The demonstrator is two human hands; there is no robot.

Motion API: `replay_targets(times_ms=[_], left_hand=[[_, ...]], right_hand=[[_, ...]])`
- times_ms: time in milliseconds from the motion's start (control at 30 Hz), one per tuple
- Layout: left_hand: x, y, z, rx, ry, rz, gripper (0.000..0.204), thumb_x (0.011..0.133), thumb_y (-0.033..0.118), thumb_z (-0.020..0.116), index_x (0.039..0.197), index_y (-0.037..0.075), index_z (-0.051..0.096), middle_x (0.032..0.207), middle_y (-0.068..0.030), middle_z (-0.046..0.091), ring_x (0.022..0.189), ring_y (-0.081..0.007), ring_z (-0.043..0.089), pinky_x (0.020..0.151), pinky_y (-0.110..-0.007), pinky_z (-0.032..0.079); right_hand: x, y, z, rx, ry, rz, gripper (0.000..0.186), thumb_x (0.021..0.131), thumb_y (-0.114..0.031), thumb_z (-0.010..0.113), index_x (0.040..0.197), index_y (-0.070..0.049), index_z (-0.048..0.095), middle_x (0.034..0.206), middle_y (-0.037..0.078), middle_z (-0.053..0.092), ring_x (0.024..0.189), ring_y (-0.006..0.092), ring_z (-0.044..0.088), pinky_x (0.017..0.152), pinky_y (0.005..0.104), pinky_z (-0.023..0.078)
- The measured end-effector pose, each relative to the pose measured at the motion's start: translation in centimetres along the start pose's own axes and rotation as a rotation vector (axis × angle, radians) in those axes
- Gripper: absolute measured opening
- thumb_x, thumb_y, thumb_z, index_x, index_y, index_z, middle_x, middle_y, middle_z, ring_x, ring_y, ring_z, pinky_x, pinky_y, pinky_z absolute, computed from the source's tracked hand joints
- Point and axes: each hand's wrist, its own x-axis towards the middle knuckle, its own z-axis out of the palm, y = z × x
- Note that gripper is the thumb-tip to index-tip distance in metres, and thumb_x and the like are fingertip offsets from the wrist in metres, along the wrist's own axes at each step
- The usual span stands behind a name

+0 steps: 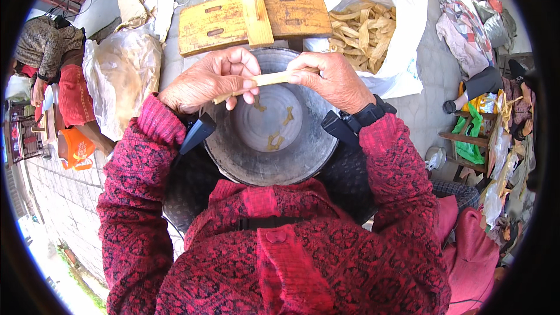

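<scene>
Strip (265, 80) of pale yellow plant material sits at upper centre of the frame, pinched at its ends between the left hand (207, 81) and right hand (332, 79), each grip clamped on it above a grey metal basin (233, 157). Only a few small yellow scraps (274, 140) lie in the basin, while the white sack (402, 35) at upper right is heaped with strips, so the work looks barely begun. Beyond the basin stands a worn yellow wooden bench (216, 23) on grey stone paving (426, 81). Another person (55, 64) sits at the left edge, outdoors.
</scene>
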Motion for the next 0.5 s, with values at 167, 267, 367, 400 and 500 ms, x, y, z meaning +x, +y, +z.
replay_targets(times_ms=[167, 267, 367, 400, 500], left_hand=[[2.2, 2.3, -2.2, 0.05, 0.235, 0.122, 0.007, 0.092, 0.011, 0.062, 0.097, 0.007, 0.059, 0.085, -0.0034, 0.065, 0.073, -0.0103, 0.064, 0.058, -0.022, 0.051], [3.7, 3.7, -3.6, 0.041, 0.356, 0.147, 0.007, 0.092, 0.013, 0.062, 0.092, 0.006, 0.062, 0.082, -0.0038, 0.065, 0.072, -0.0098, 0.063, 0.062, -0.023, 0.053], [5.1, 4.4, -4.8, 0.037, 0.388, 0.22, 0.004, 0.091, 0.01, 0.061, 0.091, 0.006, 0.062, 0.08, -0.0036, 0.065, 0.072, -0.009, 0.063, 0.062, -0.023, 0.053], [5.5, 4.5, -5.2, 0.043, 0.386, 0.236, 0.004, 0.09, 0.01, 0.061, 0.09, 0.007, 0.062, 0.08, -0.0033, 0.065, 0.071, -0.0088, 0.062, 0.062, -0.023, 0.053], [6.9, 4.3, -6.4, 0.078, 0.431, 0.229, 0.003, 0.09, 0.009, 0.061, 0.089, 0.007, 0.062, 0.08, -0.0029, 0.065, 0.069, -0.0083, 0.061, 0.061, -0.022, 0.052]], right_hand=[[4.0, -0.3, -1.6, -0.176, 0.131, -0.014, 0.019, 0.089, -0.019, 0.064, 0.089, 0.0, 0.065, 0.072, 0.008, 0.063, 0.066, 0.0138, 0.056, 0.062, 0.0298, 0.044], [6.8, -0.2, -2.5, -0.253, 0.183, -0.052, 0.022, 0.09, -0.02, 0.062, 0.09, 0.002, 0.064, 0.069, 0.006, 0.06, 0.065, 0.0113, 0.052, 0.061, 0.0297, 0.043], [9.1, 0.3, -3.3, -0.323, 0.213, -0.095, 0.023, 0.09, -0.022, 0.061, 0.089, 0.001, 0.064, 0.068, 0.007, 0.059, 0.065, 0.0121, 0.052, 0.062, 0.0305, 0.043], [9.6, 0.6, -3.6, -0.339, 0.222, -0.103, 0.023, 0.09, -0.022, 0.061, 0.088, 0.001, 0.064, 0.069, 0.008, 0.06, 0.065, 0.0125, 0.053, 0.062, 0.0307, 0.044], [10.9, 1.7, -4.1, -0.374, 0.251, -0.114, 0.022, 0.087, -0.025, 0.063, 0.087, -0.004, 0.066, 0.069, 0.012, 0.062, 0.066, 0.0257, 0.059, 0.061, 0.0368, 0.045]])
